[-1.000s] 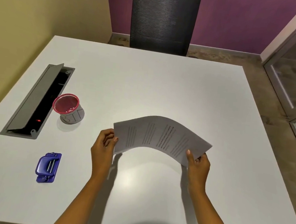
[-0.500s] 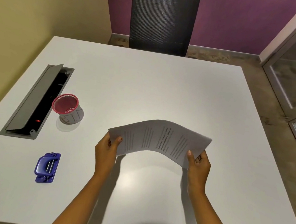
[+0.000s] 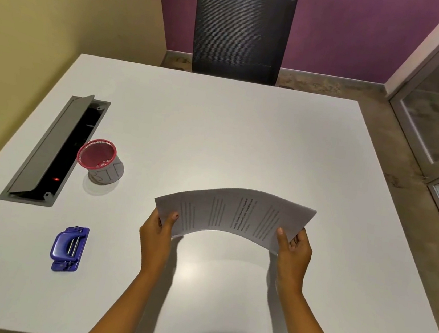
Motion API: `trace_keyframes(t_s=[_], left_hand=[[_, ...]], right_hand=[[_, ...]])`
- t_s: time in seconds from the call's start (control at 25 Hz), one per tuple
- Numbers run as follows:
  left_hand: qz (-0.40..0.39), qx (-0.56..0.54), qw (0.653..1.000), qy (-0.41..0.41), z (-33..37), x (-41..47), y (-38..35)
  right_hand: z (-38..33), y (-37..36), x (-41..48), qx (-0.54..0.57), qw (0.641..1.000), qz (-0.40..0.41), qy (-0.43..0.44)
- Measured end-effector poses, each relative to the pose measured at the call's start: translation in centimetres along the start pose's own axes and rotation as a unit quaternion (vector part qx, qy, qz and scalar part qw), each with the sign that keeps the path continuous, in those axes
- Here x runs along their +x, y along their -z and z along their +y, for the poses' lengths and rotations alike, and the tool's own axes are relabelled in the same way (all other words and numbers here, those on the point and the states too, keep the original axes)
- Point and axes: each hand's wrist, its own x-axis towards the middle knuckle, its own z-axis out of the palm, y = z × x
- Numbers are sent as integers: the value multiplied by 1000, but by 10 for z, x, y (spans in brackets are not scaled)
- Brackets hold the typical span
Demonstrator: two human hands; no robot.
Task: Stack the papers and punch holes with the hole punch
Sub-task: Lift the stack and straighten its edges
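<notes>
Both hands grip the papers [image 3: 234, 214] by the short ends, the left hand [image 3: 158, 232] and right hand [image 3: 295, 250] each pinching thumb on top. Over the last second the stack has dropped lower and its arch has flattened, so squaring looks nearly done; punching remains. Thin printed sheets bow upward above the smooth white desk [image 3: 218, 127]. Well to the left lies the glossy blue plastic hole punch [image 3: 68, 248], untouched.

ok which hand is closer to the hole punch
Left. The left hand grips the papers' left edge, just right of the blue hole punch with bare table between. The right hand holds the opposite edge, farther right.
</notes>
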Motion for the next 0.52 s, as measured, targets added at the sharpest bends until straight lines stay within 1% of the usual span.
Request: trace_keyframes(t_s=[0.2,0.36,0.52], left_hand=[[5,24,1000,15,-8,0,2],[4,32,999,6,-11,-1,3],[7,44,999,18,-15,-1,3]], right_hand=[[7,1,0,-23,1000,-3,-20],[8,1,1,-30,999,-8,-15],[13,1,-1,-40,999,-6,-35]])
